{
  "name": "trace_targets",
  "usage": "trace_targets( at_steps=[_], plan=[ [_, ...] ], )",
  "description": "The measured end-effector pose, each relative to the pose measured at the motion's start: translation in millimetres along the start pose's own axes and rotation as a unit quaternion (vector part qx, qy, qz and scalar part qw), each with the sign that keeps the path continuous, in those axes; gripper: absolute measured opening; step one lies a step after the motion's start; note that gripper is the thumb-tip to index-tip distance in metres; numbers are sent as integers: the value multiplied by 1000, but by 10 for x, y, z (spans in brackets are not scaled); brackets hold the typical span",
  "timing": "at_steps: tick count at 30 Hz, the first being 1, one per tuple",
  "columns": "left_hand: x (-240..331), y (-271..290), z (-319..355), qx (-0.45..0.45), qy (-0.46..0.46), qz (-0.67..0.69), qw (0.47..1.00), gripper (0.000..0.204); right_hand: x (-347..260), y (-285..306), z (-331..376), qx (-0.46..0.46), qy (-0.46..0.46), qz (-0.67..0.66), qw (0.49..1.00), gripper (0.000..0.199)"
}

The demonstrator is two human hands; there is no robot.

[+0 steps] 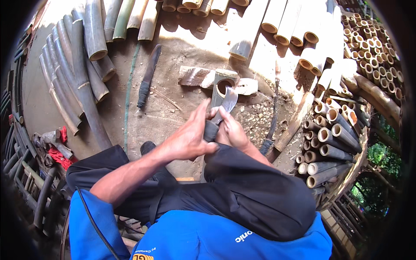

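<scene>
A bamboo tube [218, 96] with an opening cut near its far end rests across a pale wood block [195, 76], its near part running back under my hands. My left hand [188, 132] is closed at the black wrapped handle of a knife [229, 103], whose broad curved blade lies over the tube beside the opening. Close against it, my right hand [234, 132] has its thumb on the blade near the handle. Its other fingers curl around the tube, partly hidden by the knife and left hand.
A second knife [149, 78] with a wrapped handle lies at left, and a long thin tool [274, 108] at right. Wood chips [253, 115] litter the ground. Bamboo lengths [65, 73] lie far left; cut tubes [333, 134] are stacked at right. A red cloth [60, 157] is near left.
</scene>
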State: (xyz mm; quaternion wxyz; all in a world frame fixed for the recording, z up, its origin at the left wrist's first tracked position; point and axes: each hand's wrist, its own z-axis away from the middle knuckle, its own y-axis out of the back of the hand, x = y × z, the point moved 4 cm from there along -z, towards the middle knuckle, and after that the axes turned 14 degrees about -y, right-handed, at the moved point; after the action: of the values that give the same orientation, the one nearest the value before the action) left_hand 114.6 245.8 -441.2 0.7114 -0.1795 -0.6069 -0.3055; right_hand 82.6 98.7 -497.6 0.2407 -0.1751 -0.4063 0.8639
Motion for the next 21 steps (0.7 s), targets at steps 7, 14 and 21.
trace_targets(
  at_steps=[7,14,21],
  plan=[
    [32,279,217,-95,126,-361,919,36,-77,128,-222,20,-84,-9,996,48],
    [555,664,-630,-303,96,-461,829,24,-82,11,-309,-40,-83,-228,969,45],
    [-51,-364,-15,-42,239,-183,953,50,-631,386,-72,154,-197,201,947,40]
  ],
)
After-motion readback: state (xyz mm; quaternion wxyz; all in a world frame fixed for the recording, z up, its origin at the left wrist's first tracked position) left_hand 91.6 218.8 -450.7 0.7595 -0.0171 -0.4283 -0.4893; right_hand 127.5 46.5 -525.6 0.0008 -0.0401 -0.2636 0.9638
